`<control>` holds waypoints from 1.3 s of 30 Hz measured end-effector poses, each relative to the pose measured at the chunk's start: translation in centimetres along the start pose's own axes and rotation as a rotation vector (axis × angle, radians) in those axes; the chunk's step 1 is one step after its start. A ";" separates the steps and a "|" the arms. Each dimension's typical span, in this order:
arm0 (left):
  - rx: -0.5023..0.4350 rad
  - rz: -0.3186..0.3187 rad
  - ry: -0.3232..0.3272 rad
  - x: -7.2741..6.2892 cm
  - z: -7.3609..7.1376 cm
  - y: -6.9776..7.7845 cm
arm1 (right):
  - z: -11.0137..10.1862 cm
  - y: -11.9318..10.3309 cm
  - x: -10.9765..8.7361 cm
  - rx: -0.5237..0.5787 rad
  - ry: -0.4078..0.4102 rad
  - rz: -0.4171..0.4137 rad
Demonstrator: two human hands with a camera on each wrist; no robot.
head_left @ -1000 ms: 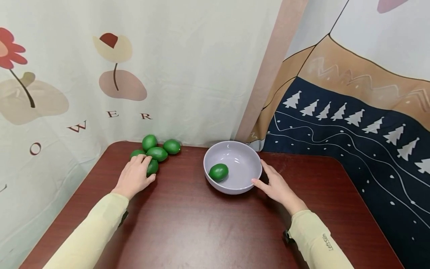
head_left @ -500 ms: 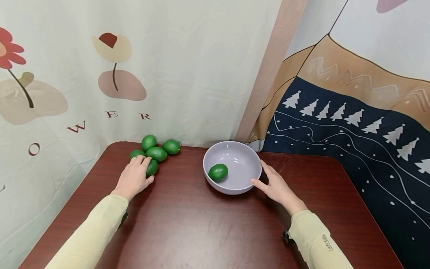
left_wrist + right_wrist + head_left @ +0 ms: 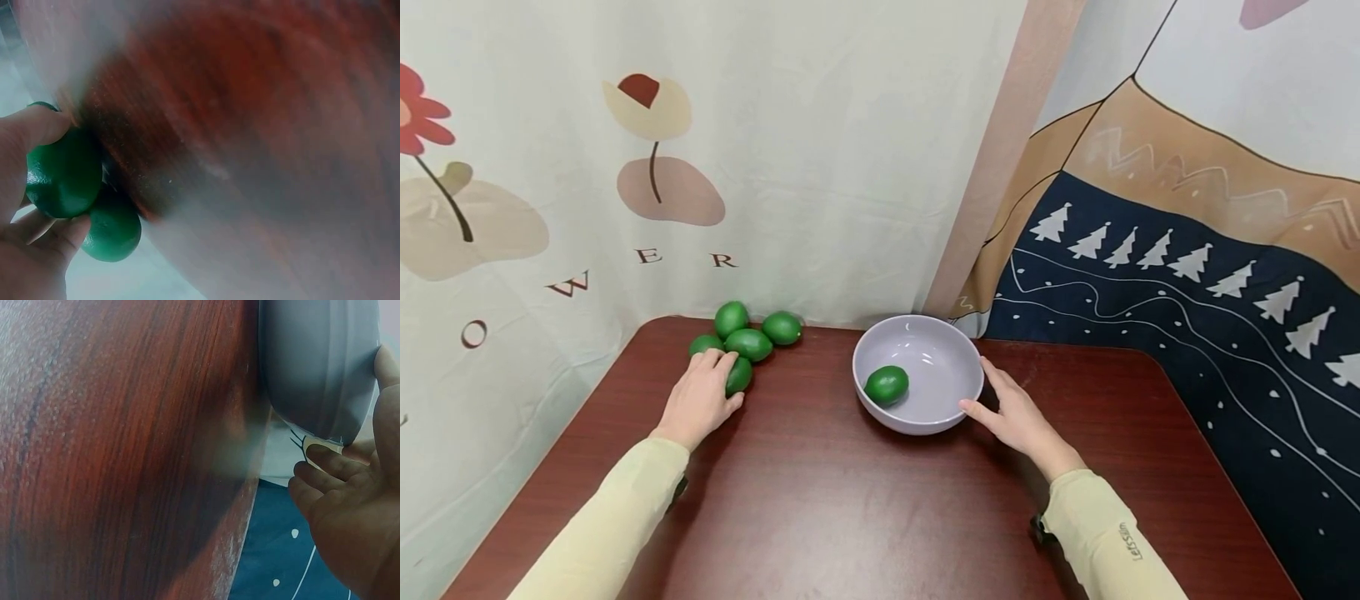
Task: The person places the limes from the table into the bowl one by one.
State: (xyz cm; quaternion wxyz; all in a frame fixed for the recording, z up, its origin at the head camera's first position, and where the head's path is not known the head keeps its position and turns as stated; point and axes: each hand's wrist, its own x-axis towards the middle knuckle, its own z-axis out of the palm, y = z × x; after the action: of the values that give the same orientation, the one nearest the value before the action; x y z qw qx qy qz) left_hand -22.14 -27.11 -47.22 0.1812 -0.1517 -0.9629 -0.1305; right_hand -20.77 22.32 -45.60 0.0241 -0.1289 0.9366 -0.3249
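Observation:
At the back left of the table, my left hand (image 3: 697, 402) holds a green lime (image 3: 741, 375). The left wrist view has thumb and fingers on either side of that lime (image 3: 65, 175), with another lime (image 3: 112, 226) right behind it. Several more limes (image 3: 748, 345) lie bunched just beyond the fingertips. A pale lilac bowl (image 3: 943, 379) stands upright to the right, with one lime (image 3: 887, 385) inside toward its left wall. My right hand (image 3: 1017, 412) grips the bowl's right side, its thumb at the rim and the fingers around the outer wall (image 3: 319, 362).
The dark red-brown wooden table (image 3: 850, 508) has rounded far corners. A light curtain (image 3: 820, 167) with flower prints hangs right behind its back edge. Dark blue cloth with white trees (image 3: 1150, 308) hangs along the right side.

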 end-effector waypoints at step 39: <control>-0.057 -0.110 0.047 -0.1 -0.2 0.3 | 0.1 0.1 0.0 0.015 0.009 -0.014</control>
State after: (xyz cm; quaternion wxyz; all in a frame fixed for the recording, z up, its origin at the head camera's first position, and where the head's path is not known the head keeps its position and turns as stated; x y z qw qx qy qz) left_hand -21.94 -26.91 -47.02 0.1918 -0.1003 -0.9612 -0.1712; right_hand -20.78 22.34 -45.76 0.0187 -0.1337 0.9333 -0.3327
